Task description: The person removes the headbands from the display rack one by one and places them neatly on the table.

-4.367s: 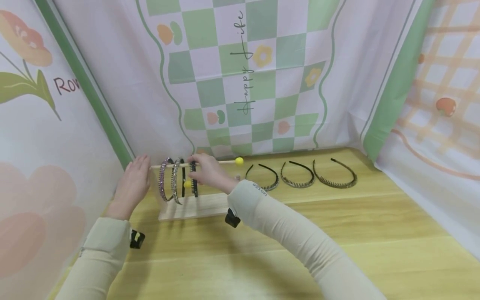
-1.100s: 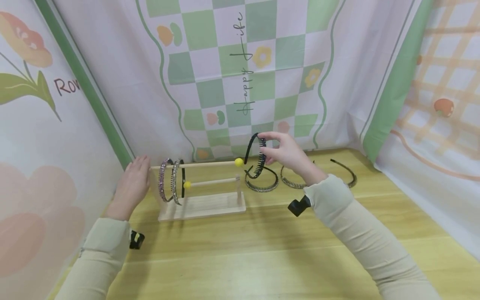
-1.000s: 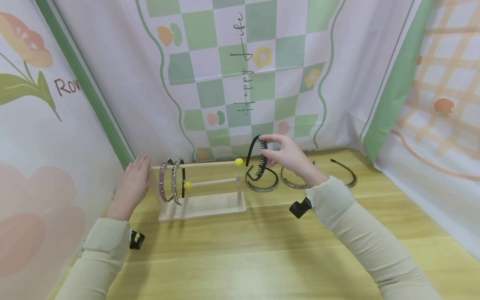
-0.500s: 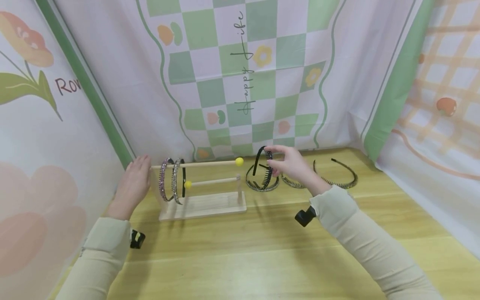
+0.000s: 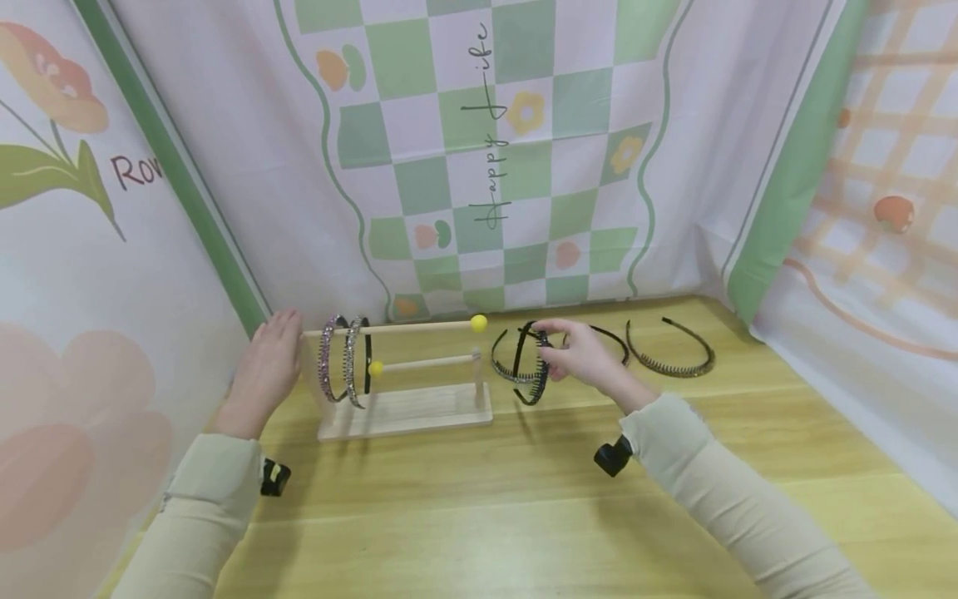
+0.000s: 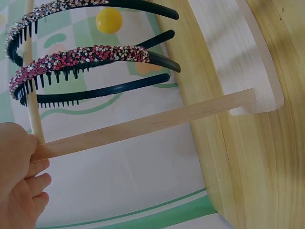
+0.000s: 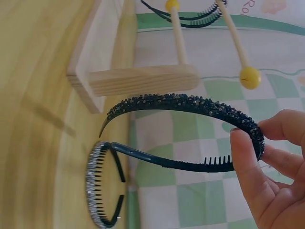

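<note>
My right hand (image 5: 587, 358) pinches a black headband (image 5: 540, 378) set with dark rhinestones, between thumb and fingers at its curved top. It is held upright with its ends down, just above the table, in front of a silver toothed headband (image 7: 93, 181). My left hand (image 5: 265, 366) holds the top of the left upright of a wooden headband stand (image 5: 419, 412), thumb and fingers either side of the post in the left wrist view. From the stand's upper rod hang a pink-purple rhinestone headband (image 6: 81, 57) and a silver rhinestone headband (image 5: 350, 362).
A headband (image 5: 615, 339) partly hidden by my right hand and a brownish toothed headband (image 5: 677, 370) lie farther right on the wooden table (image 5: 449, 516). Yellow balls cap the upper rod (image 5: 427, 328) and lower rod (image 5: 427, 363). Printed curtains stand behind and at both sides.
My right hand has taken the black headband off the upper rod, carried it right past the yellow ball, then lowered it towards the table. My left hand stays on the stand.
</note>
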`<state>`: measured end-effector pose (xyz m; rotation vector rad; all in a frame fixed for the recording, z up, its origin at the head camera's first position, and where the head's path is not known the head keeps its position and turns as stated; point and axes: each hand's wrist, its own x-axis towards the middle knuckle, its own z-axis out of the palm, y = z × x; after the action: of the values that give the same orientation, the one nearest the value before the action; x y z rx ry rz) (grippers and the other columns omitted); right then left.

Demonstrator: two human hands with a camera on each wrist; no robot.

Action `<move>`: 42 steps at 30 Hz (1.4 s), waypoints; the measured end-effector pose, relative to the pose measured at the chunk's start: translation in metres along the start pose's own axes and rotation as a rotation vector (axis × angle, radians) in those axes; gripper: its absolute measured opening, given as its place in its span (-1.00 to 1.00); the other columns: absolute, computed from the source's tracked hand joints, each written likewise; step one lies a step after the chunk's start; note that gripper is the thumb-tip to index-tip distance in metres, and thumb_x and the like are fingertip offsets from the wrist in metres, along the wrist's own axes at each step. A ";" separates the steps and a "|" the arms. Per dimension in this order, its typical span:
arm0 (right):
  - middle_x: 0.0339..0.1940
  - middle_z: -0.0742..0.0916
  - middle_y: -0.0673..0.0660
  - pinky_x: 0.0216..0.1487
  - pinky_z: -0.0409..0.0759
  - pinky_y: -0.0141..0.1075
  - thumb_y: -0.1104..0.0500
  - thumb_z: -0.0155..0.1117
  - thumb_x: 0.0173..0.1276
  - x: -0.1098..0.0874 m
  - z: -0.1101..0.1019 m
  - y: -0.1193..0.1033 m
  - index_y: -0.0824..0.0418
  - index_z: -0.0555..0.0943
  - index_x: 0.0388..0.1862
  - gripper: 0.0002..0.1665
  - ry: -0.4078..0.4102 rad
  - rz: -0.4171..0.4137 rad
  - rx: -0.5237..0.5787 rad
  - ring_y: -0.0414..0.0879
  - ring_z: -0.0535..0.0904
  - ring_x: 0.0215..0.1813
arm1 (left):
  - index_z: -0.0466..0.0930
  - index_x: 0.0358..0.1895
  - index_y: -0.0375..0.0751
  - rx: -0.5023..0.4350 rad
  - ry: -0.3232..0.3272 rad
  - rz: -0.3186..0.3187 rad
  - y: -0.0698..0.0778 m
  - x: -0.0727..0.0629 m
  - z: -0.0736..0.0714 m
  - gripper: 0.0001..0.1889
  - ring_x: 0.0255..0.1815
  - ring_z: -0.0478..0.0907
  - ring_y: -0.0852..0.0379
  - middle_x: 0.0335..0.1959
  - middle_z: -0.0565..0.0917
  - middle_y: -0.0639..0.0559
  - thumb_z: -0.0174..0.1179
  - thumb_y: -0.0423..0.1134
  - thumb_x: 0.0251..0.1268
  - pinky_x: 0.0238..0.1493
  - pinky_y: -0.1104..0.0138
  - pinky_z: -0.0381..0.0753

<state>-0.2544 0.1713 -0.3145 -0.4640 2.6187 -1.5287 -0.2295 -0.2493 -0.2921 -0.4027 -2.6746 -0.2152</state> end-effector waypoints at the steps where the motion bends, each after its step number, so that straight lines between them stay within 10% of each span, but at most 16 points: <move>1: -0.09 0.60 0.33 -0.40 0.68 -0.18 0.32 0.15 0.29 0.000 0.001 0.002 0.31 0.34 0.27 -0.45 -0.004 0.003 -0.004 0.06 0.60 -0.49 | 0.13 0.24 -0.61 0.000 0.001 0.001 0.000 0.000 0.000 -0.58 0.29 0.07 -0.40 0.26 0.17 -0.52 -0.17 -0.42 0.40 0.34 -0.10 -0.06; 13: 0.23 0.40 0.38 -0.47 0.67 -0.24 0.35 0.14 0.27 -0.006 0.009 0.019 0.35 0.34 0.25 -0.45 -0.007 -0.041 -0.046 0.03 0.59 -0.54 | 0.13 0.24 -0.61 0.005 0.007 0.004 0.001 -0.001 0.001 -0.58 0.29 0.08 -0.40 0.26 0.17 -0.52 -0.17 -0.41 0.41 0.34 -0.09 -0.05; 31: -0.47 0.53 0.16 -0.59 0.60 -0.18 0.38 0.09 0.22 -0.024 -0.001 0.040 0.29 0.51 0.11 -0.57 -0.007 0.000 -0.250 -0.01 0.56 -0.57 | 0.14 0.23 -0.62 -0.008 0.023 0.013 0.001 -0.001 0.000 -0.59 0.28 0.08 -0.41 0.25 0.18 -0.52 -0.19 -0.42 0.41 0.33 -0.11 -0.04; 42: -0.57 0.65 0.21 -0.47 0.65 -0.08 0.24 0.22 0.26 -0.034 -0.005 0.052 0.24 0.58 -0.26 -0.90 -0.130 0.112 -0.205 0.07 0.59 -0.57 | 0.15 0.22 -0.61 -0.007 0.018 0.007 0.000 -0.001 0.001 -0.61 0.28 0.08 -0.41 0.25 0.18 -0.52 -0.21 -0.41 0.42 0.34 -0.10 -0.05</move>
<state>-0.2342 0.2096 -0.3599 -0.4079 2.6611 -1.1640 -0.2287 -0.2491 -0.2933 -0.4106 -2.6553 -0.2250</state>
